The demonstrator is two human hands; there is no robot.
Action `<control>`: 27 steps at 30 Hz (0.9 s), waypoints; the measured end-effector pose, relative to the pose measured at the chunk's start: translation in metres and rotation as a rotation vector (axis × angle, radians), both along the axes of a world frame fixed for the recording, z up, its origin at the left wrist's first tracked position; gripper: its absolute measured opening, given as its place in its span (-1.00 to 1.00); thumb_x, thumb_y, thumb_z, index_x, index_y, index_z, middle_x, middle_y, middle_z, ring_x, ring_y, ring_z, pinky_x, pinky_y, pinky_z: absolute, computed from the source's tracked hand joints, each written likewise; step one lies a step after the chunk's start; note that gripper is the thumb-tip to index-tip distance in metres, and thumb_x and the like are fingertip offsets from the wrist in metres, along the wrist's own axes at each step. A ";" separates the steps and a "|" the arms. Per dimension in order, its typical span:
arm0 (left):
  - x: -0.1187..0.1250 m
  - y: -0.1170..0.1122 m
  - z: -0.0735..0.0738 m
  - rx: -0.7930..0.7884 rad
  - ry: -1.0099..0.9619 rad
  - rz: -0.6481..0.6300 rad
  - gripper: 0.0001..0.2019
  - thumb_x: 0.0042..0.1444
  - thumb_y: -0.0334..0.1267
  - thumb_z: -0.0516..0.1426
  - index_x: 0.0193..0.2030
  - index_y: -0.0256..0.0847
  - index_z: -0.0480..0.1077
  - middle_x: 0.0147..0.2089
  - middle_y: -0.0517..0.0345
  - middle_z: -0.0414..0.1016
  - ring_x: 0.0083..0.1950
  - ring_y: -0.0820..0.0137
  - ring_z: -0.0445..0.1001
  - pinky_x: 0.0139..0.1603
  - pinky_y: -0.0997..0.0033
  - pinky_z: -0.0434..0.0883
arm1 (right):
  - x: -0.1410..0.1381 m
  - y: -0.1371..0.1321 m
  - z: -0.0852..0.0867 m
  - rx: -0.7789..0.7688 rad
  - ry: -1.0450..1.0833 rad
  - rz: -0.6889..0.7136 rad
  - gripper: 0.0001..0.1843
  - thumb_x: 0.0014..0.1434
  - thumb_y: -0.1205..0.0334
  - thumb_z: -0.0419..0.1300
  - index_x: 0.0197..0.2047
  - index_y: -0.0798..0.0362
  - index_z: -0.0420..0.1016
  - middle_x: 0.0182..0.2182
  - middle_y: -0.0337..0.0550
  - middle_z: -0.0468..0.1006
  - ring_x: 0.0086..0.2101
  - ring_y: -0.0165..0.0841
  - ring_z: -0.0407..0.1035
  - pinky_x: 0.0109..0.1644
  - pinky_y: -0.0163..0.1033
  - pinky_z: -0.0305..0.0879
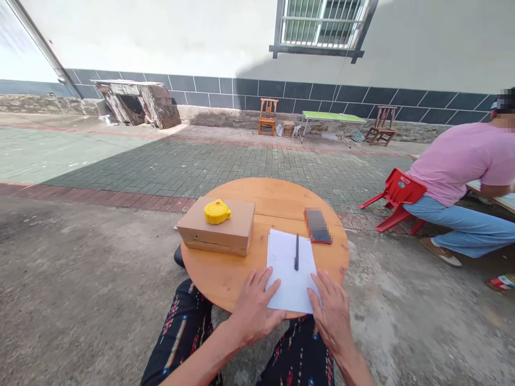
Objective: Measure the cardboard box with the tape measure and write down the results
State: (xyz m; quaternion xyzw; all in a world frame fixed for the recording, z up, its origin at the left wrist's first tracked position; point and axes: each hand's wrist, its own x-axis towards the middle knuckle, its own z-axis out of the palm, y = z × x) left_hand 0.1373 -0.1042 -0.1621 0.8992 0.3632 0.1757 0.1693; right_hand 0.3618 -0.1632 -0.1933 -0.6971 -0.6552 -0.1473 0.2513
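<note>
Viewing an outdoor yard, backed by a pale wall (pixel 181 37) above a band of dark tiles (pixel 209 87), and noting a barred window (pixel 322 24). Recording along the foot of the wall, from left to right: a weathered hutch (pixel 159 102), an orange-brown chair (pixel 267 116), a green folding table (pixel 333 116) and a darker wooden chair (pixel 384 120). Observing at right, well apart, a co-worker (pixel 462 155) in a pink top and blue trousers, seated on a red plastic chair (pixel 402 187).

Proceeding to the round wooden table (pixel 277 195). Finding a cardboard box (pixel 217 236) at its left edge, carrying a yellow tape measure (pixel 217 212) on the upper face. Logging toward the right edge a dark phone-like item (pixel 317 226) with red edging, blurred over, lying just beside the far right corner of the white paper (pixel 293 295); unable to tell any contact there. Locating the paper at the table's near edge, bearing a black pen (pixel 296 252) lengthwise and a faint mark (pixel 273 258) by its left edge.

Resting the left hand (pixel 255 303) on the paper's left edge, fingers somewhat spread, gripping nothing. Resting the right hand (pixel 332 305) on the opposite edge, near the near right corner, fingers likewise loosely apart and gripping nothing. Seating patterned dark trousers (pixel 181 327) at the table's near edge
</note>
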 end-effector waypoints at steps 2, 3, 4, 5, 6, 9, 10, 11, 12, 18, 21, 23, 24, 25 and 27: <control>-0.009 -0.007 -0.004 0.013 -0.032 -0.007 -0.37 0.06 -0.09 0.20 0.27 -0.17 0.22 0.41 -0.19 0.05 0.39 -0.01 0.07 0.32 -0.20 0.13 | -0.005 0.000 0.005 0.062 0.023 0.018 -0.65 0.35 0.14 -0.06 0.04 0.06 0.44 0.09 0.09 0.48 0.07 -0.08 0.34 0.07 0.05 0.19; -0.016 -0.011 -0.006 0.023 -0.053 -0.007 -0.35 0.06 -0.12 0.20 0.29 -0.16 0.19 0.42 -0.18 0.03 0.40 -0.01 0.06 0.31 -0.19 0.15 | -0.007 0.000 0.006 0.094 0.037 0.034 -0.66 0.34 0.14 -0.05 0.02 0.06 0.44 0.08 0.08 0.49 0.06 -0.08 0.36 0.06 0.04 0.20; -0.024 -0.015 -0.008 0.037 -0.077 -0.003 -0.35 0.05 -0.15 0.20 0.30 -0.15 0.17 0.42 -0.16 0.03 0.40 0.01 0.06 0.31 -0.16 0.17 | -0.010 0.001 0.008 0.121 0.054 0.051 -0.67 0.34 0.14 -0.04 0.00 0.05 0.44 0.06 0.07 0.49 0.04 -0.08 0.38 0.04 0.04 0.21; -0.034 -0.019 -0.011 0.057 -0.103 0.008 -0.35 0.06 -0.17 0.19 0.30 -0.14 0.16 0.42 -0.14 0.04 0.39 0.02 0.07 0.31 -0.14 0.19 | -0.014 0.003 0.008 0.140 0.076 0.071 -0.69 0.33 0.14 -0.03 -0.01 0.04 0.45 0.05 0.06 0.50 0.02 -0.09 0.39 0.02 0.02 0.22; -0.045 -0.021 -0.013 0.084 -0.133 0.034 -0.36 0.07 -0.18 0.18 0.31 -0.13 0.15 0.41 -0.13 0.06 0.39 0.03 0.09 0.30 -0.11 0.21 | -0.018 0.006 0.008 0.155 0.099 0.095 -0.70 0.33 0.14 -0.01 -0.02 0.04 0.45 0.05 0.04 0.50 0.01 -0.09 0.39 0.01 0.01 0.24; -0.081 -0.018 -0.015 0.178 -0.237 0.194 -0.40 0.12 -0.25 0.14 0.32 -0.11 0.12 0.38 -0.12 0.11 0.36 0.06 0.13 0.27 -0.04 0.27 | -0.034 0.018 0.008 0.179 0.159 0.208 -0.74 0.30 0.16 0.05 -0.01 0.02 0.44 0.04 0.03 0.49 0.01 -0.11 0.39 0.00 -0.01 0.26; -0.094 -0.013 -0.014 0.199 -0.279 0.271 -0.42 0.15 -0.28 0.12 0.32 -0.11 0.12 0.37 -0.11 0.12 0.36 0.08 0.15 0.27 -0.03 0.27 | -0.041 0.023 0.009 0.175 0.178 0.246 -0.74 0.29 0.18 0.07 0.00 0.02 0.44 0.05 0.02 0.48 0.02 -0.11 0.38 0.00 -0.02 0.27; -0.106 -0.005 -0.011 0.208 -0.325 0.357 -0.44 0.17 -0.29 0.10 0.32 -0.10 0.12 0.36 -0.11 0.12 0.35 0.10 0.15 0.27 -0.03 0.26 | -0.048 0.029 0.011 0.168 0.197 0.277 -0.74 0.28 0.20 0.08 0.01 0.01 0.44 0.06 0.01 0.47 0.03 -0.12 0.37 0.01 -0.02 0.27; -0.117 0.005 -0.007 0.205 -0.376 0.444 -0.46 0.19 -0.29 0.08 0.32 -0.10 0.12 0.36 -0.10 0.12 0.35 0.11 0.15 0.28 -0.03 0.24 | -0.056 0.035 0.015 0.157 0.219 0.299 -0.74 0.28 0.21 0.09 0.01 0.00 0.43 0.07 0.00 0.46 0.04 -0.13 0.36 0.03 -0.02 0.27; -0.162 0.087 0.021 -0.007 -0.776 0.790 -0.53 0.25 -0.09 0.04 0.27 -0.14 0.20 0.34 -0.04 0.18 0.34 0.16 0.16 0.33 0.04 0.18 | -0.107 0.075 0.056 0.117 0.328 0.364 -0.74 0.27 0.24 0.09 0.02 -0.04 0.42 0.12 -0.04 0.41 0.11 -0.15 0.30 0.12 0.05 0.23; -0.170 0.126 0.025 -0.167 -0.936 0.791 -0.45 0.22 -0.01 0.06 0.29 -0.19 0.20 0.34 -0.06 0.20 0.35 0.17 0.17 0.36 0.11 0.12 | -0.132 0.104 0.082 0.079 0.329 0.376 -0.69 0.24 0.17 0.10 0.05 0.00 0.40 0.15 0.01 0.37 0.13 -0.12 0.27 0.15 0.09 0.21; -0.170 0.146 0.026 -0.269 -1.003 0.760 -0.43 0.22 0.02 0.05 0.30 -0.23 0.20 0.34 -0.09 0.22 0.35 0.17 0.19 0.36 0.16 0.11 | -0.150 0.129 0.100 0.037 0.314 0.378 -0.58 0.21 0.09 0.13 0.10 0.05 0.37 0.18 0.07 0.35 0.16 -0.08 0.24 0.18 0.10 0.18; -0.169 0.153 0.026 -0.305 -1.022 0.740 -0.42 0.22 0.02 0.05 0.28 -0.25 0.22 0.33 -0.09 0.24 0.34 0.16 0.21 0.35 0.18 0.13 | -0.159 0.143 0.108 0.010 0.304 0.373 -0.51 0.19 0.04 0.14 0.13 0.08 0.34 0.19 0.11 0.33 0.17 -0.07 0.22 0.19 0.11 0.17; -0.168 0.158 0.027 -0.329 -1.033 0.714 -0.43 0.21 0.03 0.05 0.26 -0.27 0.26 0.30 -0.10 0.28 0.31 0.16 0.25 0.32 0.19 0.17 | -0.169 0.156 0.116 -0.028 0.293 0.356 -0.42 0.16 -0.01 0.16 0.17 0.11 0.30 0.20 0.14 0.32 0.18 -0.04 0.20 0.20 0.11 0.15; -0.165 0.163 0.029 -0.363 -1.046 0.653 -0.47 0.20 0.03 0.06 0.20 -0.26 0.35 0.22 -0.07 0.40 0.22 0.16 0.37 0.24 0.22 0.28 | -0.188 0.181 0.128 -0.131 0.259 0.292 -0.26 0.12 -0.09 0.18 0.26 0.17 0.20 0.22 0.20 0.30 0.18 0.00 0.20 0.18 0.13 0.15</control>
